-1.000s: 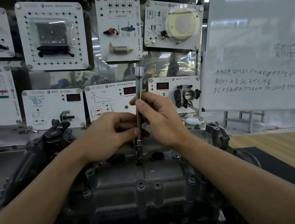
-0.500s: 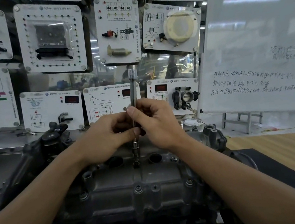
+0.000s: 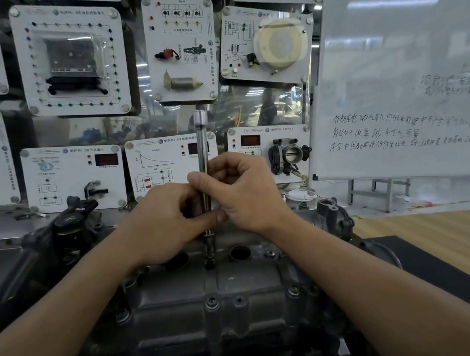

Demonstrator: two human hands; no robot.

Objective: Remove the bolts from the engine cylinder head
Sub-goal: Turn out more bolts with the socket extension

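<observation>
Over cyl. head (image 3: 184, 299), L grip (image 3: 167, 220) & R grip (image 3: 244, 188) both clench upright ext. bar (image 3: 201, 140), tip in bolt well (image 3: 209, 264).

Ahead of you, white training panels (image 3: 70, 59) hang on a shiny metal backing (image 3: 260, 108) that mirrors a workshop. The lower panels carry small red digital displays (image 3: 107, 159), and one holds a throttle body (image 3: 289, 153). To your right a whiteboard (image 3: 393, 65) stands on a grey frame (image 3: 380, 190). It has handwritten lines across it and a strip of ceiling light (image 3: 393, 3) reflected near its top. Below it lies a wooden tabletop (image 3: 447, 238) with a black mat (image 3: 439, 266) on it.
</observation>
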